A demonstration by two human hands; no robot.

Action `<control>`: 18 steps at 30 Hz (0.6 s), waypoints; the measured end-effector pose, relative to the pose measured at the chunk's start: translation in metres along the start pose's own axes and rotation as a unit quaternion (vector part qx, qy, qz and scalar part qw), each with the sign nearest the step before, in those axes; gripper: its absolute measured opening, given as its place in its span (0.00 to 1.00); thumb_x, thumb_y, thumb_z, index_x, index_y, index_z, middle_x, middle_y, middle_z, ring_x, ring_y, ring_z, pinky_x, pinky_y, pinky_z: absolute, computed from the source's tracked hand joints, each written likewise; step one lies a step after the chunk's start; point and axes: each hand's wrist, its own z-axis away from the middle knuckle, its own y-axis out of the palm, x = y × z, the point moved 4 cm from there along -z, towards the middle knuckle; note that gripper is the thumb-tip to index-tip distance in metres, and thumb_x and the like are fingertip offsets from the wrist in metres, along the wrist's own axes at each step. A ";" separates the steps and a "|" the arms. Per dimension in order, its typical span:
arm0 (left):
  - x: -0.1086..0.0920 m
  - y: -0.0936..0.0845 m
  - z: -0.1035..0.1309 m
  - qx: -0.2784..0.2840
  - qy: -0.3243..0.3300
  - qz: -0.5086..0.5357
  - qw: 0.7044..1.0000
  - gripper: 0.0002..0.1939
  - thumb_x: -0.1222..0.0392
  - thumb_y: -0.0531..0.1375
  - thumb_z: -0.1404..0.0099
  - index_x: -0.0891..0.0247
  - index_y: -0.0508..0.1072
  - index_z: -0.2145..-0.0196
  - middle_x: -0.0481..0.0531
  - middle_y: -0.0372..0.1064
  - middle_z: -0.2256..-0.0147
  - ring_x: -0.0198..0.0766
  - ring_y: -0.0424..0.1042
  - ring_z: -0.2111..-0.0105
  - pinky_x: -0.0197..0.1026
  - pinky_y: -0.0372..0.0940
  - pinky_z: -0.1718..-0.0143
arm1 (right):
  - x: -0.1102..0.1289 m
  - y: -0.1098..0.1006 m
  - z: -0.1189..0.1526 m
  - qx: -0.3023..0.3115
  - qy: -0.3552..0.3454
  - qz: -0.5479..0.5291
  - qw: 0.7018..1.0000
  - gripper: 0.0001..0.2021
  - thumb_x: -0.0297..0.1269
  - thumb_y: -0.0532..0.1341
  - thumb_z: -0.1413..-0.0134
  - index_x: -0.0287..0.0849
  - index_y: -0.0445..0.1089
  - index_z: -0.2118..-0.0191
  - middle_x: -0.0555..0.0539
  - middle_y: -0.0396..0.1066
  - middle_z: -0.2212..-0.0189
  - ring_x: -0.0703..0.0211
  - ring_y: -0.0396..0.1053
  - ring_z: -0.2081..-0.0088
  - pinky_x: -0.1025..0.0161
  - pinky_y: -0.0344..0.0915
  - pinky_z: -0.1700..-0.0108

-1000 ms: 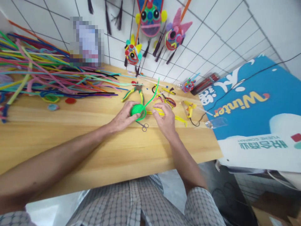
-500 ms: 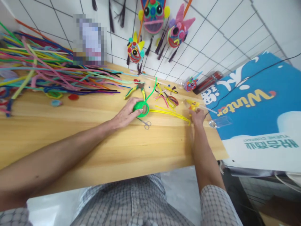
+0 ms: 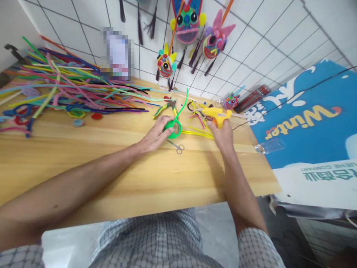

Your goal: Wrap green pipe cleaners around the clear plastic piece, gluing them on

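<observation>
My left hand (image 3: 157, 134) is closed around a green coil (image 3: 178, 133) wound from a fuzzy stem, whose loose end sticks up. Held in my right hand (image 3: 224, 137) is a yellow hot glue gun (image 3: 216, 112), its nozzle pointing left toward the coil. A glue stick pokes out at its back. Yellow stems (image 3: 196, 133) lie on the table between my hands, running under the right one. Small scissors (image 3: 180, 149) rest just below the coil, their blades partly hidden by it. Pliers with yellow-green handles (image 3: 167, 107) lie behind my left hand.
A heap of coloured pipe cleaners (image 3: 83, 85) covers the table's back left. Colourful masks with tassels (image 3: 186, 26) hang against the tiled wall. At right stand a blue printed board (image 3: 312, 115) and a dark red cylinder (image 3: 253, 97); a black cord (image 3: 292, 93) crosses the board.
My right hand has lifted the glue gun from the table's right side and brought it left, nearer the coil. The left hand still holds the green coil. The whole view has shifted slightly.
</observation>
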 end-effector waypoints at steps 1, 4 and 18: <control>0.000 0.000 0.000 -0.005 -0.001 -0.002 1.000 0.23 0.47 0.55 0.19 0.57 0.67 0.33 0.59 0.70 0.38 0.53 0.68 0.33 0.63 0.61 0.26 | 0.013 0.007 0.009 0.002 -0.013 -0.002 1.000 0.25 0.58 0.71 0.49 0.45 0.74 0.53 0.44 0.80 0.61 0.43 0.78 0.56 0.46 0.76 0.49; -0.001 0.000 0.000 -0.011 -0.004 -0.008 1.000 0.23 0.47 0.54 0.19 0.57 0.66 0.32 0.58 0.71 0.37 0.53 0.67 0.33 0.64 0.61 0.26 | 0.036 0.026 0.031 0.010 -0.033 0.008 0.999 0.24 0.57 0.73 0.52 0.45 0.74 0.57 0.44 0.80 0.65 0.42 0.79 0.61 0.44 0.78 0.52; -0.001 0.000 0.002 -0.006 0.009 -0.018 1.000 0.25 0.42 0.52 0.16 0.57 0.65 0.31 0.60 0.66 0.33 0.54 0.65 0.30 0.64 0.59 0.24 | 0.033 0.048 0.050 0.008 -0.075 0.035 0.997 0.14 0.47 0.66 0.48 0.46 0.74 0.58 0.43 0.80 0.68 0.44 0.79 0.65 0.46 0.78 0.55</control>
